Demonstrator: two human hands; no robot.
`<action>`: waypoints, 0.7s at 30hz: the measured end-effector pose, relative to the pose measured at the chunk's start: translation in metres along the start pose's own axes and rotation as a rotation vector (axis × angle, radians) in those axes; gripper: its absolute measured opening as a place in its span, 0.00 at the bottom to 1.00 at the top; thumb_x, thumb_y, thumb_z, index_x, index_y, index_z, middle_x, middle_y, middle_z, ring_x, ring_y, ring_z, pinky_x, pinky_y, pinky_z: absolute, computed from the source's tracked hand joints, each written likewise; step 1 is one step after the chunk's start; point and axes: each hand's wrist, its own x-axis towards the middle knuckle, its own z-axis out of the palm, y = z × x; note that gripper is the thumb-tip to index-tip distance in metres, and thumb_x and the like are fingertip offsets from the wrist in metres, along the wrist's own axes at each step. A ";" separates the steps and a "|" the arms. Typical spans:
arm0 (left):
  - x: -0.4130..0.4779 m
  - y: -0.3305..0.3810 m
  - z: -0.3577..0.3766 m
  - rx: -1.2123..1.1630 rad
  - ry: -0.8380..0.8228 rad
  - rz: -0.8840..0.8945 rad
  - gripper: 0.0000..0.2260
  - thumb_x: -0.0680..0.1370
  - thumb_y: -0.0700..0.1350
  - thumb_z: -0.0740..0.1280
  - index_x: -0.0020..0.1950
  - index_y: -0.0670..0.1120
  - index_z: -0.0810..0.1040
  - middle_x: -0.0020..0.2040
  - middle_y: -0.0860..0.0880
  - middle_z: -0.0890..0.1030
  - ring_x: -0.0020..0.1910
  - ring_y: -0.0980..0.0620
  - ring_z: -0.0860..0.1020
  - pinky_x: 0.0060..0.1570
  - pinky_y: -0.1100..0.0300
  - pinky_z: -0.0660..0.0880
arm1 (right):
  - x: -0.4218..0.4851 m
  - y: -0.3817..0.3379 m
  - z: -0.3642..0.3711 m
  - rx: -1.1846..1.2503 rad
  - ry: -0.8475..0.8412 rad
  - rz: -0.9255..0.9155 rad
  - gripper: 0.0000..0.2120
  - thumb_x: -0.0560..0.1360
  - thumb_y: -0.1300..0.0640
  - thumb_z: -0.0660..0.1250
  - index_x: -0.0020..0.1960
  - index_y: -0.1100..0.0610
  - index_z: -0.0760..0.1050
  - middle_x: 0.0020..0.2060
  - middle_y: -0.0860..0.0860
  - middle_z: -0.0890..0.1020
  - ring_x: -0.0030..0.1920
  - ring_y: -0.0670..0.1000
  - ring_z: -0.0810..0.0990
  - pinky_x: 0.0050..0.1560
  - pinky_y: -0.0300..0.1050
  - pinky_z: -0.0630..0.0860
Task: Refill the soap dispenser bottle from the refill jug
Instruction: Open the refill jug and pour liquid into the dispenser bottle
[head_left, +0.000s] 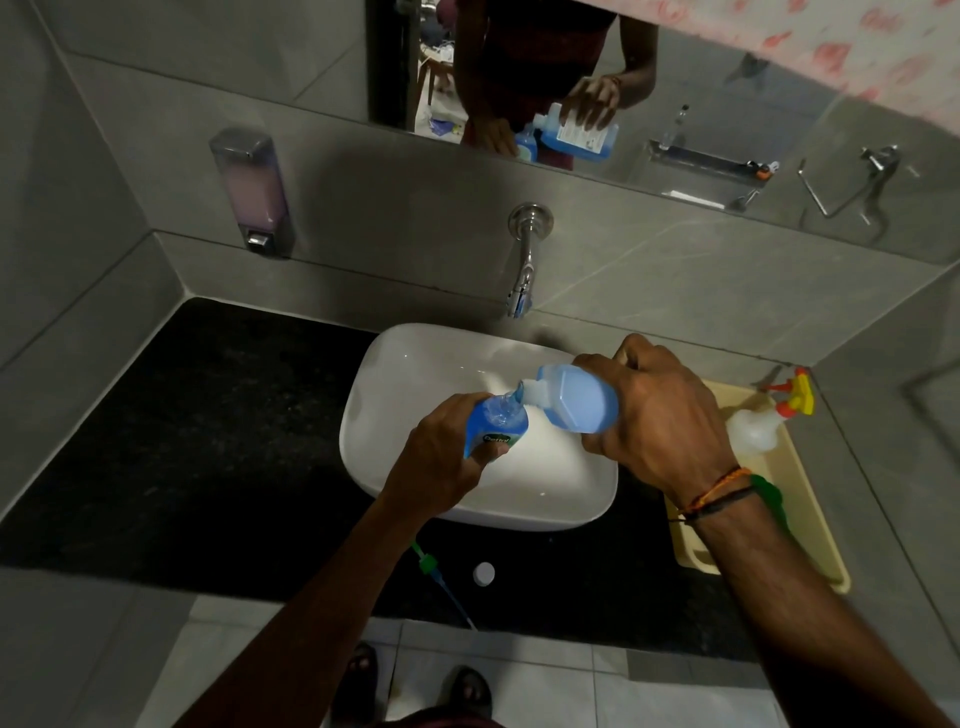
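- Right hand (660, 415) wraps jug (576, 397) body; jug tipped, spout at 9 o'clock meeting mouth of bottle (498, 421).
- Left hand (441, 457) grips bottle low, tilted, over sink (415, 364) centre.
- Jug: likely heavyish, stiff plastic; hold mid-body.
- Bottle: light, slick if soap spills; hold below neck.
- Bottle label reads "Dettol", partly hidden.

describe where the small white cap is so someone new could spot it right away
Start at the white basin on the black counter. Just in front of its near edge lies the cap, beside the green-collared pump. It is the only small white disc there.
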 end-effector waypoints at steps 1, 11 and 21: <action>0.000 0.000 0.000 0.002 -0.002 0.001 0.25 0.75 0.54 0.72 0.69 0.47 0.72 0.61 0.49 0.80 0.57 0.57 0.78 0.58 0.72 0.71 | 0.000 0.000 0.000 0.000 0.000 0.000 0.38 0.57 0.45 0.82 0.66 0.45 0.76 0.47 0.52 0.73 0.47 0.59 0.76 0.40 0.48 0.74; -0.001 0.005 0.002 -0.023 0.008 0.019 0.25 0.76 0.55 0.72 0.68 0.45 0.73 0.60 0.48 0.80 0.56 0.55 0.79 0.57 0.67 0.74 | -0.006 0.001 0.013 0.125 -0.001 0.040 0.37 0.60 0.42 0.80 0.67 0.45 0.75 0.48 0.50 0.73 0.47 0.56 0.77 0.39 0.44 0.74; -0.015 0.006 -0.013 -0.041 0.012 -0.024 0.26 0.73 0.52 0.75 0.67 0.47 0.73 0.61 0.51 0.80 0.59 0.56 0.78 0.59 0.62 0.77 | -0.032 0.013 0.056 0.552 0.099 0.126 0.39 0.57 0.38 0.80 0.65 0.49 0.78 0.56 0.47 0.80 0.55 0.48 0.79 0.56 0.39 0.75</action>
